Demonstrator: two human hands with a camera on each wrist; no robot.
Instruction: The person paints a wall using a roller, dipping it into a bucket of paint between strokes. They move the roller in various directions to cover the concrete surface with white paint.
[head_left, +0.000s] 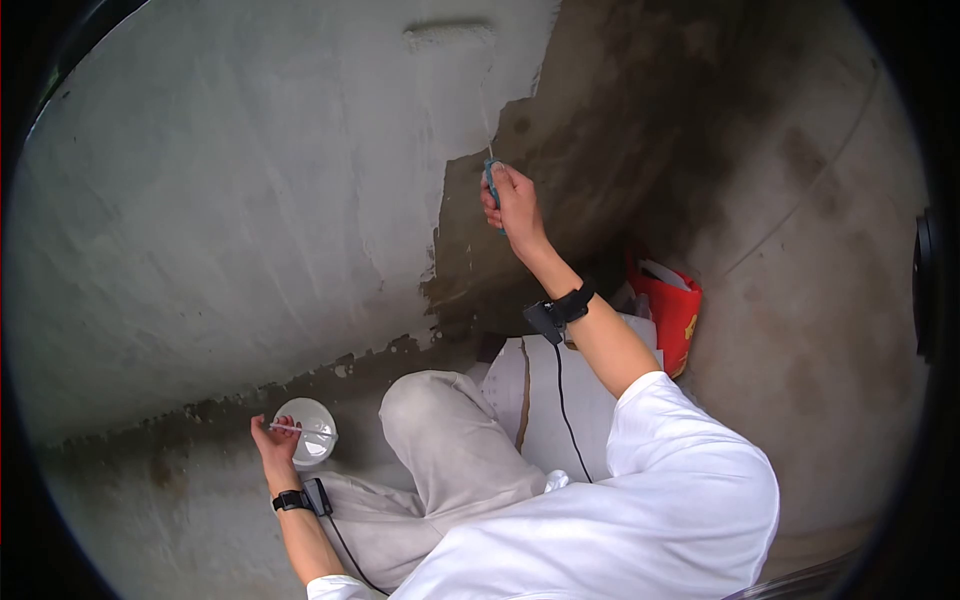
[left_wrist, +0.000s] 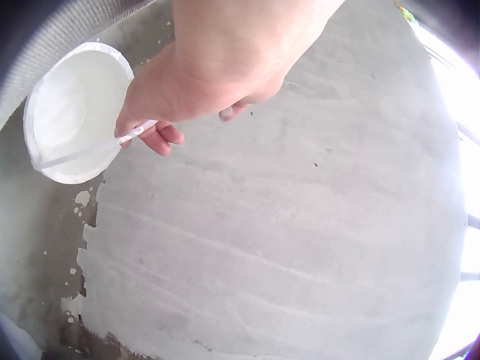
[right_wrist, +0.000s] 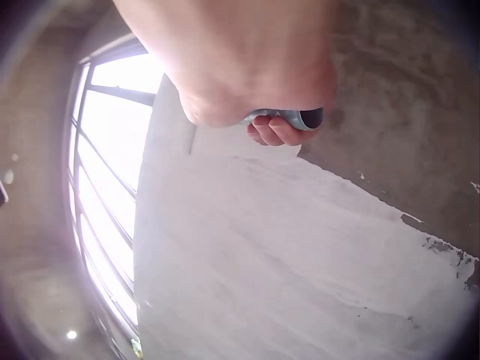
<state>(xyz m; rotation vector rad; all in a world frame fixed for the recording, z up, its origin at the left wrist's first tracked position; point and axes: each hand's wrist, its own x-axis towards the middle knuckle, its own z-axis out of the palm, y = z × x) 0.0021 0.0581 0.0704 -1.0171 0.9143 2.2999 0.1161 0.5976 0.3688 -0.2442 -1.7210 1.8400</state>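
My right hand [head_left: 515,208] grips the blue handle [head_left: 491,180] of a paint roller, whose white roller head [head_left: 450,33] lies against the wall near the top of the head view. Pale coating [head_left: 250,200] covers much of the wall around it, with a ragged edge beside darker bare wall [head_left: 600,130]. In the right wrist view the fingers curl round the handle's end [right_wrist: 311,118]. My left hand [head_left: 277,440] pinches the thin handle [left_wrist: 139,132] of a white bucket [head_left: 312,450], which is tilted and shows whitish content inside.
A red bag [head_left: 668,315] stands right of the legs, beside white boards or sheets [head_left: 570,400]. Bent legs in light trousers [head_left: 450,430] are below the wall. A barred window [right_wrist: 109,150] shows in the right wrist view. Black cables run from both wrist cameras.
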